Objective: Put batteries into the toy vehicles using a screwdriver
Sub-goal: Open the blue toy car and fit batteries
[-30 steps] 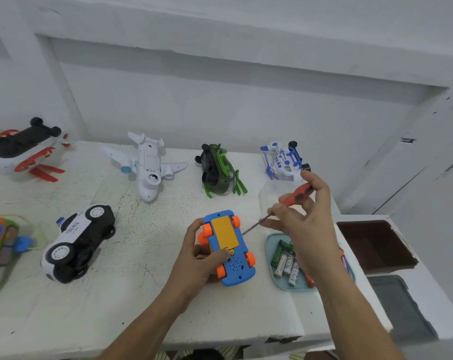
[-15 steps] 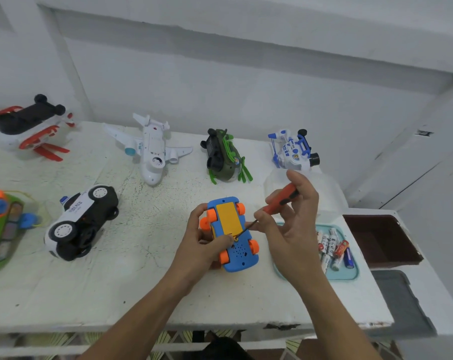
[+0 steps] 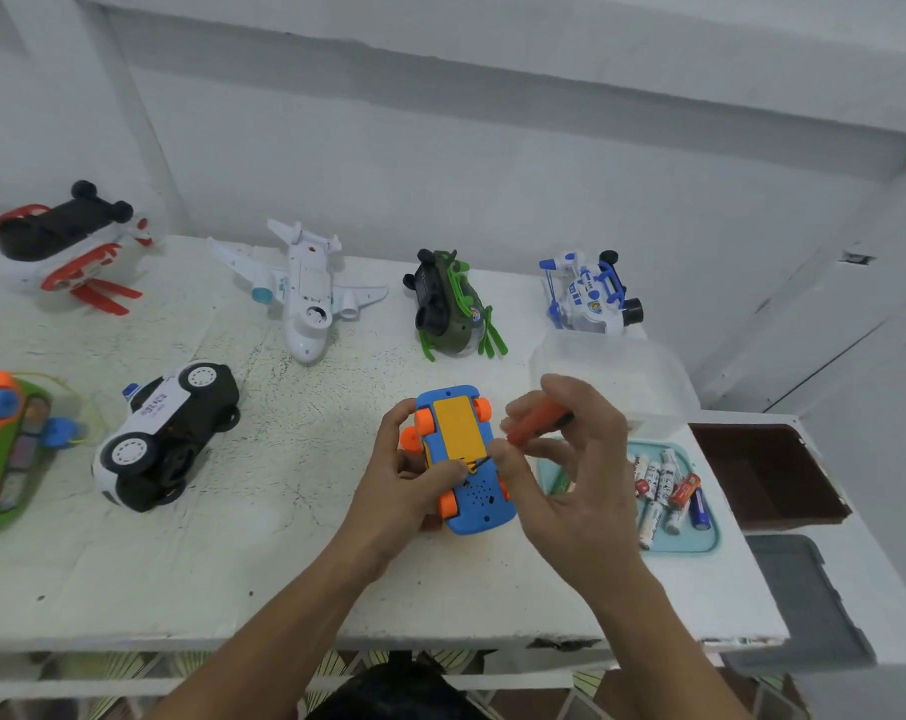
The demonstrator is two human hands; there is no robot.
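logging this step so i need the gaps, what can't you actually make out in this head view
Head view only:
- Screw at the screwdriver tip: too small, crowded by the left hand and right hand; seating unclear.
- Blue toy car top side: faces the table.
- Battery tray left part: behind the right hand, so the batteries can't be counted.
- Orange and green toy: cut off by the left edge.

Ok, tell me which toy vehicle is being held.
The blue car with orange wheels, belly up in the left hand; the rest lie untouched.
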